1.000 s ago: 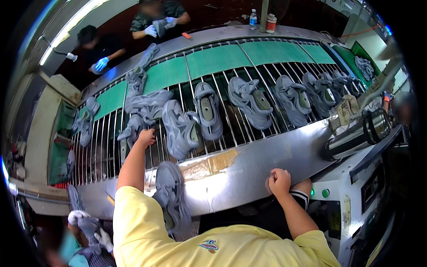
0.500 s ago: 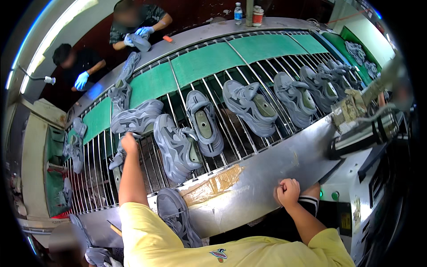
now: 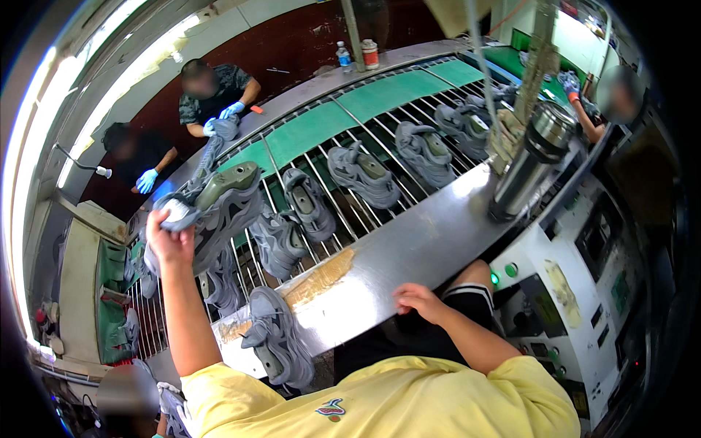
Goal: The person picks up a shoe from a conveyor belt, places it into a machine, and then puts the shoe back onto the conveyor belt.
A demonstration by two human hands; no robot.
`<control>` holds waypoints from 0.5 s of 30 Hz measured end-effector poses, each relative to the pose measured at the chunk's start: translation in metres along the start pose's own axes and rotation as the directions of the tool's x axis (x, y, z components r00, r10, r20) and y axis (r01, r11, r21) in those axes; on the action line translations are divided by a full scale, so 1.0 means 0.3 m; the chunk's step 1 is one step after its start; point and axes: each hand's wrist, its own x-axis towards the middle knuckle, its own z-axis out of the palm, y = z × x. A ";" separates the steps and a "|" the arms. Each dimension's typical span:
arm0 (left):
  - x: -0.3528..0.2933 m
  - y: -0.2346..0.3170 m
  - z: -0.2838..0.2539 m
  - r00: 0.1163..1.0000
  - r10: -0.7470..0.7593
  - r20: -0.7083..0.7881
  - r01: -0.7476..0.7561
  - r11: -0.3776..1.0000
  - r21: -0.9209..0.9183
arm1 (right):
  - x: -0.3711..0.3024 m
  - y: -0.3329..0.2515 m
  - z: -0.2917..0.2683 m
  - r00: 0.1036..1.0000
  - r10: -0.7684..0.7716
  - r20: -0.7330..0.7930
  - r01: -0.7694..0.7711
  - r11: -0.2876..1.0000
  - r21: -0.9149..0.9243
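Observation:
My left hand point(image 3: 171, 237) is closed on a grey sneaker point(image 3: 230, 223), gripping it by the soft upper. The sneaker is raised over the rack at the left, its olive-green last point(image 3: 226, 182) showing at the opening. Over the metal ledge, my right hand point(image 3: 420, 301) hovers with loosely extended fingers and nothing in it. Another grey sneaker point(image 3: 281, 339) rests on the ledge close to my body. Behind the held one, a sneaker point(image 3: 277, 244) and a second sneaker point(image 3: 309, 204) lie on the bars.
More sneakers line the barred conveyor point(image 3: 350, 226) to the right. A steel thermos point(image 3: 537, 157) stands at the ledge's right end, by a control panel point(image 3: 551, 292). Across the conveyor, two co-workers wear blue gloves; one holds a shoe point(image 3: 226, 129). A third person's arm point(image 3: 584, 113) shows far right.
My left hand has lifted a sneaker off the rack toward me. My right hand has loosened from a fist. The view has turned, and the ledge sneaker now shows its opening.

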 end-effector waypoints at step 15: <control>-0.691 -0.406 0.681 0.782 -0.410 0.470 0.567 0.781 -0.262 | -0.205 -0.105 0.015 0.721 -0.406 0.562 -0.542 0.175 0.822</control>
